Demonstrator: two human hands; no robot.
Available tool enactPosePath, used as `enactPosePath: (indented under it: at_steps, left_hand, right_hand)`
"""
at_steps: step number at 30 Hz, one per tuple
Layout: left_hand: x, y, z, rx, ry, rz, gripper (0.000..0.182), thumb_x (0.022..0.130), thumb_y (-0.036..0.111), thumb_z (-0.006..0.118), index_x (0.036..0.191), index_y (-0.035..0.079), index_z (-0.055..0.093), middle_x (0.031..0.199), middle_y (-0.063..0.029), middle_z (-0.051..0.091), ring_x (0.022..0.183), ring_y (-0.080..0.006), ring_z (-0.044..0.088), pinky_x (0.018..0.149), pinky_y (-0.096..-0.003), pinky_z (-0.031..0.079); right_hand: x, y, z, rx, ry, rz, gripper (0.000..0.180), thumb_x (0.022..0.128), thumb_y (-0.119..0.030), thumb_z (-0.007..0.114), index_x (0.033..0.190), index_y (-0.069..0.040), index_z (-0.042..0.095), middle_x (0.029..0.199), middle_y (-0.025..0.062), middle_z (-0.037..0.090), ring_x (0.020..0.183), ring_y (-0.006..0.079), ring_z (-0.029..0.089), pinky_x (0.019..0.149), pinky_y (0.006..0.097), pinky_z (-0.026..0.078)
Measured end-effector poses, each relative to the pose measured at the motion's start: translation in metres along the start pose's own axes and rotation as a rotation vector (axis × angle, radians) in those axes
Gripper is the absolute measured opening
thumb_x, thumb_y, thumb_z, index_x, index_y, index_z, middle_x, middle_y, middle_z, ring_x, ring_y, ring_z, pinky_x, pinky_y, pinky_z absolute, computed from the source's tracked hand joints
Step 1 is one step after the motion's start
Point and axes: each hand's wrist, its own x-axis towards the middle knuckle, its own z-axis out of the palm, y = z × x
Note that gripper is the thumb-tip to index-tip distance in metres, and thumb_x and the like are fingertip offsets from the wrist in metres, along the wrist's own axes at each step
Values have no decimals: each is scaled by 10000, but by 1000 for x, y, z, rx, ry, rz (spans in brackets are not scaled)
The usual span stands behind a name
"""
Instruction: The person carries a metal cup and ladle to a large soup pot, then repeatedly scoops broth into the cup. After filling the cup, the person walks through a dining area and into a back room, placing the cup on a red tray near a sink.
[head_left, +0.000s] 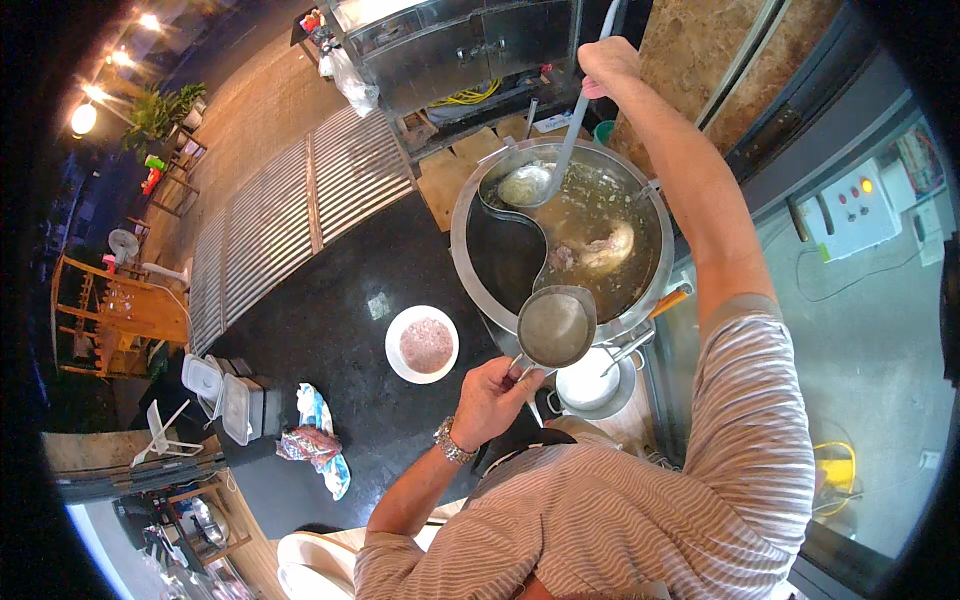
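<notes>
My right hand (609, 66) grips the long handle of a metal ladle (527, 185), whose bowl is in the broth of a large divided steel pot (459, 247). A pale lump of meat or bone (609, 249) pokes out of the broth on that side; the other compartment looks dark. My left hand (495, 397) is closed on the handle of a small round pan or strainer (556, 326), whose bowl overlaps the pot's near rim. On the black counter, left of the pot, stands a white bowl (393, 346) holding pinkish, minced-looking food.
Crumpled printed packaging (311, 444) and lidded plastic containers (244, 409) lie at the counter's left. Below the big pot sits a smaller metal pot (626, 390) with a white surface inside. Steel cabinets (450, 56) stand beyond. A control box (853, 210) is on the right.
</notes>
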Motion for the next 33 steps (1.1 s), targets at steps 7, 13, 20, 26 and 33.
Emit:
enactPosePath:
  at_steps: [7, 13, 20, 26, 33]
  left_hand:
    - [3, 16, -1, 29, -16, 18, 286, 900, 228, 761, 748, 18, 640, 610, -22, 529, 548, -92, 458, 498, -278, 383]
    - [4, 24, 0, 46, -43, 37, 251, 906, 221, 753, 775, 24, 670, 628, -27, 570, 551, -91, 501, 505, -277, 406]
    - [3, 28, 5, -10, -68, 24, 315, 915, 152, 742, 716, 31, 529, 643, 56, 466, 620, -55, 389, 525, -258, 358]
    - [4, 19, 8, 39, -119, 36, 249, 922, 157, 730, 756, 24, 601, 660, 52, 529, 627, -46, 442, 546, -255, 393]
    - [7, 13, 12, 44, -121, 40, 173, 926, 164, 724, 853, 19, 664, 687, 47, 575, 640, -46, 477, 569, -254, 419]
  right_hand:
    - [13, 26, -36, 68, 83, 138, 261, 899, -107, 491, 963, 87, 654, 799, 202, 725, 606, 276, 727, 563, 347, 629]
    - [13, 61, -73, 183, 192, 199, 260, 907, -107, 495, 911, 104, 647, 804, 209, 718, 649, 284, 733, 583, 353, 630]
    - [-4, 101, -106, 350, 315, 289, 230, 886, -55, 500, 920, 141, 614, 785, 246, 689, 616, 299, 706, 528, 396, 627]
    - [-20, 144, -141, 322, 414, 332, 247, 875, -82, 526, 897, 147, 617, 739, 214, 677, 573, 292, 694, 499, 392, 620]
    - [-63, 179, -176, 422, 477, 342, 238, 863, -50, 498, 863, 160, 609, 721, 218, 671, 545, 286, 685, 486, 381, 616]
